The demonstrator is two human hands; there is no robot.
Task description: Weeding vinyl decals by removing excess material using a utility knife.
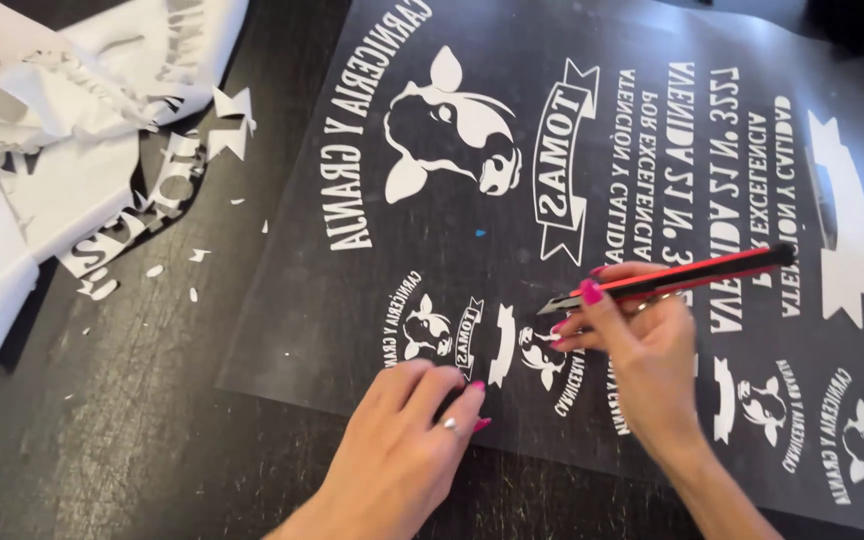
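my left hand (407, 440) lies flat pinning the vinyl sheet (592, 200) steady, right hand (642, 340) clenched round the red craft knife (672, 280), tip down for weeding

The transparent sheet (592, 130) runs off the far and right edges of the view, so its full extent cannot be told; the cow emblems at the right edge are cut in half; the heap of peeled white backing (42, 120) is cropped at the left and far edges; the left hand (407, 440) covers part of the sheet's near border and is cut off at the wrist by the near edge; the right hand (642, 350) hides the print beneath it; the knife's blade tip (550, 307) is too small to judge whether it touches the sheet.
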